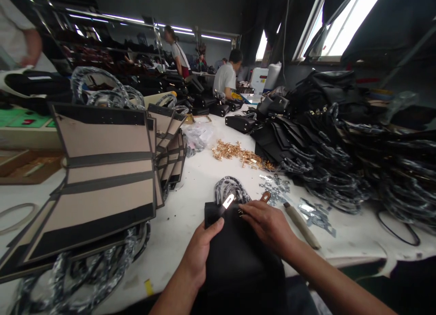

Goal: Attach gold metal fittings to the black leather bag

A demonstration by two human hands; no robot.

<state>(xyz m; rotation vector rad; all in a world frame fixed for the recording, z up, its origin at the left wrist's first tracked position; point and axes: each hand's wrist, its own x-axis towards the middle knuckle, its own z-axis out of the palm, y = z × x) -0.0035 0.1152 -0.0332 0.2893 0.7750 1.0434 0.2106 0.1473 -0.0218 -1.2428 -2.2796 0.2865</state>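
A black leather bag piece hangs over the near table edge toward me. My left hand is closed on its left side, thumb on top. Just above that thumb, a shiny metal plate with a slot sits on a short dark strap. My right hand lies over the upper right edge, fingers together. Thin gold-coloured prongs show at its fingertips. Behind that hand sticks up a brown tab with a hole; whether the hand holds it is hidden. Plastic-wrapped handles loop behind the bag piece.
Gold-coloured fittings lie heaped ahead, flat silver plates to the right beside a wrapped rod. Beige-lined bag panels stand at left. Black bag pieces pile up at right. Co-workers are farther back.
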